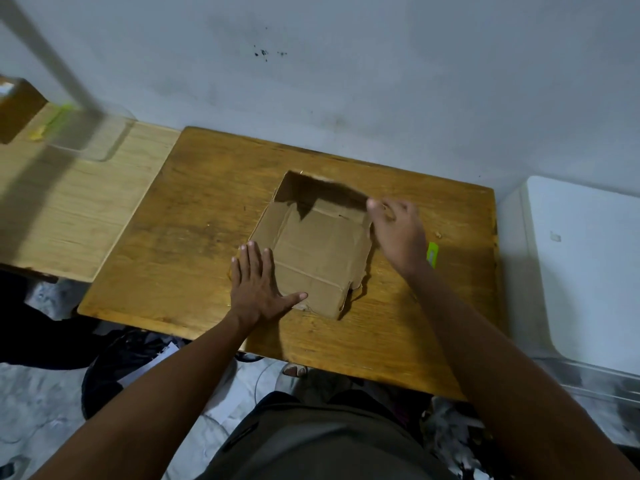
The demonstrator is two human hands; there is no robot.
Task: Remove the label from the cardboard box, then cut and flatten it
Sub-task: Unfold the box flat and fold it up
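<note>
Head view: the cardboard box (pixel 315 251) lies mostly flattened mid-surface (pixel 180 216). Left hand (pixel 258 282), fingers straight, presses its 8 o'clock corner; right hand (pixel 398 230) pinches the still-raised far wall at 2 o'clock, nearer that flap

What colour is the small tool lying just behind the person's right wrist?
Bright lime green, seen best in the head view.

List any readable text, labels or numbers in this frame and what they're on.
None readable.
Box: bare cardboard, no print or label showing.
White appliance: small mark on top, too small to read.
Green tool: mostly hidden behind the right hand, no text visible.
Brown box at far left: blurred.
</note>
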